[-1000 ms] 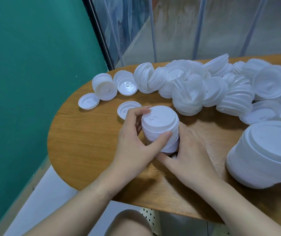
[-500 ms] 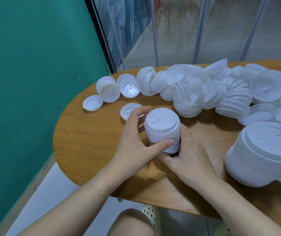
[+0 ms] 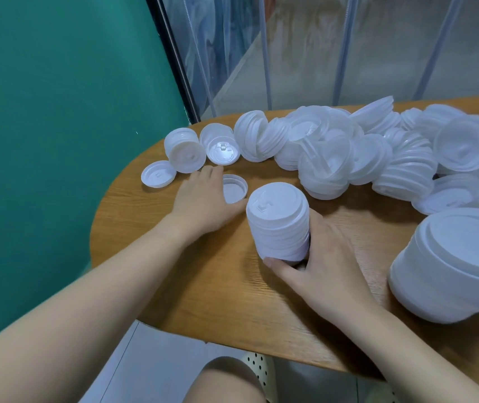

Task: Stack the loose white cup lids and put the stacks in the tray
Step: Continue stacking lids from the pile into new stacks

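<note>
A short stack of white cup lids (image 3: pixel 279 225) stands upright on the wooden table (image 3: pixel 151 228). My right hand (image 3: pixel 319 266) grips its base, thumb across the front. My left hand (image 3: pixel 203 196) lies flat beside it, fingers extended toward a single upturned lid (image 3: pixel 235 189) that it touches at the edge. Another loose lid (image 3: pixel 158 173) lies at the far left. A small tipped stack (image 3: pixel 184 154) and an upturned lid (image 3: pixel 221 148) sit behind. No tray is in view.
A long heap of tumbled lids (image 3: pixel 348 152) runs across the back of the table to the right. A big lid stack (image 3: pixel 450 266) looms close at the right. A green wall is at the left, the table's rounded edge close to it.
My left hand has let go of the stack and moved left and away to the single upturned lid. My right hand still holds the stack.
</note>
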`<action>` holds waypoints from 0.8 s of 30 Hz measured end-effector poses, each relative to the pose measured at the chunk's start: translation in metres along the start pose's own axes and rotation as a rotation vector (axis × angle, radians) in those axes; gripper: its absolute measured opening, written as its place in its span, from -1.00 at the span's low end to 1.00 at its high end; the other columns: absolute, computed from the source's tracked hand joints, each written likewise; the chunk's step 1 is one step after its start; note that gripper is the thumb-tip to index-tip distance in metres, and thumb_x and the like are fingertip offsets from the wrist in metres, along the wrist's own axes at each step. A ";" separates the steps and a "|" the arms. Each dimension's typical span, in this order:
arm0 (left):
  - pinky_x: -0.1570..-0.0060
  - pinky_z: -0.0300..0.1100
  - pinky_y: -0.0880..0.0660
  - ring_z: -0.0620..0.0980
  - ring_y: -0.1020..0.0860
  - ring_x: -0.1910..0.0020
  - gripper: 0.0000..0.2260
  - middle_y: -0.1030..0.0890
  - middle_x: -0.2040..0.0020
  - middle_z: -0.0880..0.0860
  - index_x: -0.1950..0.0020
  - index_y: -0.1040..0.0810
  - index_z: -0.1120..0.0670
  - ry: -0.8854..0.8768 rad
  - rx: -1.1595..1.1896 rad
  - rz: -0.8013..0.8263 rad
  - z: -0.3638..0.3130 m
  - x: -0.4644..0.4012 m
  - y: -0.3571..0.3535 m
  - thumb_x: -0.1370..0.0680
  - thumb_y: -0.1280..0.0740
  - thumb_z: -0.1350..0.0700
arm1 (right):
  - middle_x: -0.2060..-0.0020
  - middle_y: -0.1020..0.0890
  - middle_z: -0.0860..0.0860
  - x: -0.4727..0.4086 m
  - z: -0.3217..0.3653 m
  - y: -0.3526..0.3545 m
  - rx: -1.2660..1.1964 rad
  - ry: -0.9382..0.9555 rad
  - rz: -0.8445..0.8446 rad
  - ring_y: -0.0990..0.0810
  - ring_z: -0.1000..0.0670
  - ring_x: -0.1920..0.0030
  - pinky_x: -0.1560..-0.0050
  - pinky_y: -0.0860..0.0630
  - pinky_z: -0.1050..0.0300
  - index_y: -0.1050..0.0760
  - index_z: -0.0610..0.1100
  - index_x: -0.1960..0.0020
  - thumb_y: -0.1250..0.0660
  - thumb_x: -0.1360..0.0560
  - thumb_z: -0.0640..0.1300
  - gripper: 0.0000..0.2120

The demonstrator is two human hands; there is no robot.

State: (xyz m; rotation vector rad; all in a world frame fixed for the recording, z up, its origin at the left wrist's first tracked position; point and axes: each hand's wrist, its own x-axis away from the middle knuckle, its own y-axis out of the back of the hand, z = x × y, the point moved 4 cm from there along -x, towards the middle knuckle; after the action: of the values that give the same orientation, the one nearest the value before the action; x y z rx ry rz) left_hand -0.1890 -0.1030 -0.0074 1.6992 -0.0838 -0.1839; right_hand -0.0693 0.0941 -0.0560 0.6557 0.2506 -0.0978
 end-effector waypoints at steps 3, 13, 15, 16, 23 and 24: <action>-0.09 -0.01 -0.42 0.14 -0.49 -0.30 -0.22 -0.49 -0.39 0.09 -0.50 -0.34 0.05 -0.024 -0.119 0.046 -0.007 -0.015 0.006 -0.48 -0.26 -0.46 | -0.12 -0.56 0.22 0.001 0.000 0.000 0.003 -0.002 0.001 -0.50 0.04 -0.21 -0.23 -0.47 -0.09 -0.40 0.11 -0.33 -0.51 -0.31 0.26 -0.34; 0.13 -0.02 -0.54 0.05 -0.55 0.03 -0.38 -0.58 0.00 0.00 -0.19 -0.49 0.00 0.074 0.009 0.005 -0.004 -0.011 0.021 -0.46 -0.26 -0.50 | -0.14 -0.56 0.21 0.001 0.001 0.001 0.007 -0.009 0.001 -0.49 0.05 -0.22 -0.25 -0.46 -0.08 -0.40 0.10 -0.36 -0.54 -0.32 0.23 -0.31; 0.01 0.00 -0.57 0.04 -0.57 -0.06 -0.31 -0.59 -0.07 -0.03 -0.31 -0.50 -0.03 0.117 0.200 -0.099 -0.003 -0.002 0.029 -0.45 -0.24 -0.53 | -0.15 -0.55 0.22 0.001 0.001 0.001 0.018 -0.008 0.002 -0.48 0.05 -0.23 -0.26 -0.45 -0.08 -0.39 0.11 -0.37 -0.55 -0.32 0.22 -0.31; -0.02 -0.04 -0.54 0.00 -0.56 -0.09 -0.30 -0.58 -0.12 -0.04 -0.39 -0.48 -0.05 0.140 0.334 -0.139 -0.004 0.002 0.033 -0.47 -0.24 -0.52 | -0.15 -0.55 0.22 0.001 0.001 0.001 0.020 -0.008 0.003 -0.47 0.05 -0.24 -0.27 -0.45 -0.08 -0.39 0.11 -0.37 -0.54 -0.32 0.22 -0.31; -0.06 -0.05 -0.66 -0.08 -0.68 0.14 -0.52 -0.70 0.04 0.07 -0.43 -0.46 -0.07 0.073 1.014 -0.237 -0.024 0.026 0.062 -0.59 -0.35 -0.26 | -0.13 -0.55 0.23 0.002 0.000 0.000 0.009 -0.017 0.010 -0.48 0.04 -0.21 -0.23 -0.47 -0.09 -0.38 0.13 -0.36 -0.48 -0.30 0.29 -0.31; -0.11 0.00 -0.65 -0.04 -0.71 0.08 -0.56 -0.71 -0.02 0.09 -0.38 -0.46 -0.05 0.049 1.077 -0.239 -0.029 0.030 0.066 -0.59 -0.39 -0.21 | -0.12 -0.55 0.22 0.002 0.000 0.000 0.012 -0.016 0.008 -0.48 0.04 -0.21 -0.23 -0.47 -0.09 -0.38 0.13 -0.35 -0.48 -0.30 0.29 -0.31</action>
State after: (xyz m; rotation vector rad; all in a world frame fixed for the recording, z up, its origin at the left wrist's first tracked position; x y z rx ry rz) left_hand -0.1510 -0.0884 0.0589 2.7897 0.0782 -0.3054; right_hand -0.0677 0.0946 -0.0565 0.6676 0.2321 -0.0964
